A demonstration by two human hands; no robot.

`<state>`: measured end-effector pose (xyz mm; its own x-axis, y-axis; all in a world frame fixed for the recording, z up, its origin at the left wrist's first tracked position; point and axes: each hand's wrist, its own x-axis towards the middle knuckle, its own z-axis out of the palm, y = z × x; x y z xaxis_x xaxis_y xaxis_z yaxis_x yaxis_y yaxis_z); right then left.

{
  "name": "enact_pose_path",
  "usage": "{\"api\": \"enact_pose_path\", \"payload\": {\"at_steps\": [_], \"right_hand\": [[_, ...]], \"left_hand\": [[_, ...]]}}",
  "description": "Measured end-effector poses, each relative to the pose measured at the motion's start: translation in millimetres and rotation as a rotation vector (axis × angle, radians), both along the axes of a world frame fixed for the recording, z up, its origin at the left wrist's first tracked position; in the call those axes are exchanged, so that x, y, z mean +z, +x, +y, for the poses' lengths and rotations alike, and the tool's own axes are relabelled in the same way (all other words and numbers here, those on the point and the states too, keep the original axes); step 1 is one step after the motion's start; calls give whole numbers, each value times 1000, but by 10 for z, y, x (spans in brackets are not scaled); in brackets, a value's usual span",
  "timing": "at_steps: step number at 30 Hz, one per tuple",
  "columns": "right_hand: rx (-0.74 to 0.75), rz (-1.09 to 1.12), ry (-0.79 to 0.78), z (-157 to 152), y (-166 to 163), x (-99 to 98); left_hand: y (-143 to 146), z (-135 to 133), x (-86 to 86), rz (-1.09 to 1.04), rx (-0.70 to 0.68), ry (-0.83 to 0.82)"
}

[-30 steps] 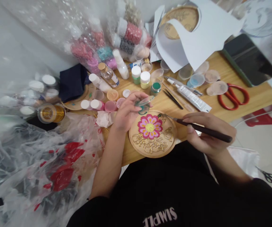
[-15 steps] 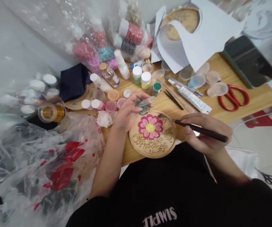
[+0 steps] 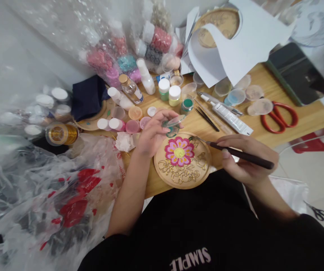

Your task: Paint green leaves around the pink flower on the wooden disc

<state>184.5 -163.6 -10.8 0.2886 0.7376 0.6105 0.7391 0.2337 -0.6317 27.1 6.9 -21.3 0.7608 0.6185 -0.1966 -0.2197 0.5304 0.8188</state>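
A round wooden plaque point(image 3: 166, 178) lies on the table by my black shirt. It carries a pink flower point(image 3: 179, 151) with a yellow centre and raised gold vine outlines. My left hand point(image 3: 155, 133) holds a small clear plastic cup point(image 3: 173, 130) with green paint in it, tilted over the plaque's upper left rim. In my right hand point(image 3: 248, 158) is a thin tool with a dark handle point(image 3: 243, 155) and a slim metal end, perhaps a palette knife. Its tip touches or nearly touches a small green leaf patch right of the flower.
Behind the plaque stand an open green paint jar point(image 3: 187, 105), white-capped jars point(image 3: 174, 95) and dark tweezers point(image 3: 207, 118). To the right lie a white tube point(image 3: 229, 116), red-handled scissors point(image 3: 279, 117) and a phone point(image 3: 300, 73). Plastic bags point(image 3: 52, 188) spread on the left.
My right hand and the tool have shifted very slightly to the right. The left hand with the cup stays in place, and the plaque has not moved.
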Motion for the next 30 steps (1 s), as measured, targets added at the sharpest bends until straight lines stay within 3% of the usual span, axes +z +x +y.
{"api": "enact_pose_path", "payload": {"at_steps": [30], "right_hand": [[-2, 10, -11, 1, -1, -1]], "left_hand": [[-9, 3, -22, 9, -6, 14]]}}
